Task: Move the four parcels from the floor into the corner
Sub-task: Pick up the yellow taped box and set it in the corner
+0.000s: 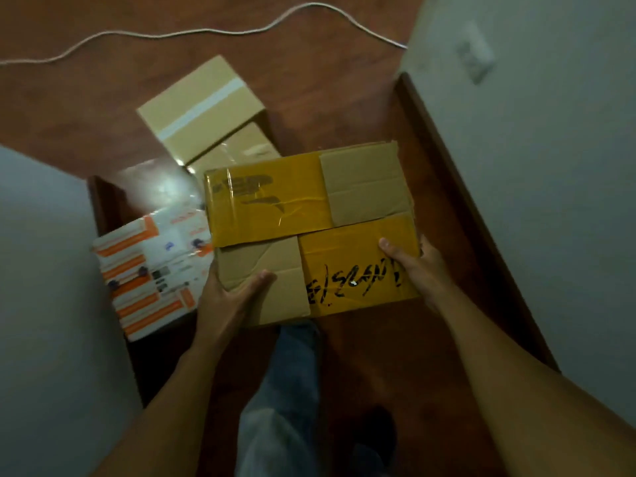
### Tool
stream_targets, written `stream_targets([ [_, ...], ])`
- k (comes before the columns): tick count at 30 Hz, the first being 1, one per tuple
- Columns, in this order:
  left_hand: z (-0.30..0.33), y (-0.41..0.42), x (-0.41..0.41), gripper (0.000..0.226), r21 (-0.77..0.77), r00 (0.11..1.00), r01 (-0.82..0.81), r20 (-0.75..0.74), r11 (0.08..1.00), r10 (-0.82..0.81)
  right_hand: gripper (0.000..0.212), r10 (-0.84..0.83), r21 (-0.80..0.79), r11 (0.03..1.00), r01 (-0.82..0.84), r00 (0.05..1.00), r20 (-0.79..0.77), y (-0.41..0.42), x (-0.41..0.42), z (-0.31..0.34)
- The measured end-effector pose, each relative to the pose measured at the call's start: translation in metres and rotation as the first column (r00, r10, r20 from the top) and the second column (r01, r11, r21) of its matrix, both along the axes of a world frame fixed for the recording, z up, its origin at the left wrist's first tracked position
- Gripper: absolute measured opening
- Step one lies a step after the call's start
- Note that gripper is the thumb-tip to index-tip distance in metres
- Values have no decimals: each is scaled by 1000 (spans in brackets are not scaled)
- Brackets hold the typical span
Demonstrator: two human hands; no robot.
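Observation:
I hold a flat cardboard parcel (309,232) with yellow tape and black handwriting, lifted above the floor. My left hand (230,297) grips its near left corner, thumb on top. My right hand (416,263) grips its near right edge. Left of it, a white and orange parcel (151,273) lies by the left wall. Farther away a plain brown box with a white tape strip (201,108) stands on the floor. A fourth parcel wrapped in clear tape (237,149) sits between that box and the held one, partly hidden.
Grey walls close in on the left (44,270) and right (533,166), with dark wooden skirting along them. A white cable (206,31) snakes across the reddish wooden floor at the far side. My jeans leg and dark shoe (285,390) are below the parcel.

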State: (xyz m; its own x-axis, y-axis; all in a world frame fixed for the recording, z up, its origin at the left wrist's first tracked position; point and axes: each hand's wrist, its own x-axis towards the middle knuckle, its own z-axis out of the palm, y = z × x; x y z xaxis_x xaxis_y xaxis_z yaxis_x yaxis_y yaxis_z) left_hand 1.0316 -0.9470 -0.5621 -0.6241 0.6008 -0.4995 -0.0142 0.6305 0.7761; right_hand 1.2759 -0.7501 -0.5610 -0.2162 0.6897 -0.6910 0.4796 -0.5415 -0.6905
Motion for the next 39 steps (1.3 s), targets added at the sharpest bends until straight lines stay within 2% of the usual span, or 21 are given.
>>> stream_targets([
  [3,-4,-2,78,79,17,987,145,72,989,-146,107,-152,-11,988,152,988,31,-41,110,4],
  [6,0,-10,151,73,-2,944,315,100,949,-313,94,-296,-43,954,298,954,55,-98,206,11],
  [10,-5,-24,225,77,-70,827,559,122,826,-549,87,-477,-98,868,487,872,110,-182,301,9],
  [15,-17,-32,300,93,-111,662,750,147,652,-735,86,-670,-140,706,694,719,185,-275,375,-8],
  [23,-74,-26,434,90,-115,448,893,128,435,-885,81,-855,-176,475,862,500,138,-357,488,-65],
  [26,-111,-32,485,97,-113,408,912,145,395,-901,78,-894,-177,407,896,430,125,-381,534,-99],
  [30,-161,-35,546,98,-122,329,943,179,311,-927,96,-911,-144,359,922,380,162,-409,589,-142],
  [32,-183,-33,568,96,-102,248,967,191,232,-950,96,-918,-136,346,928,365,156,-422,611,-162],
  [34,-202,-31,586,104,-94,152,986,173,137,-973,102,-919,-141,338,931,358,163,-429,626,-178],
  [36,-217,-33,599,117,-134,92,989,171,70,-981,105,-921,-143,329,933,351,168,-438,634,-195],
  [39,-226,-47,616,125,-132,20,991,274,-17,-961,111,-904,-102,348,932,363,227,-460,641,-221],
])
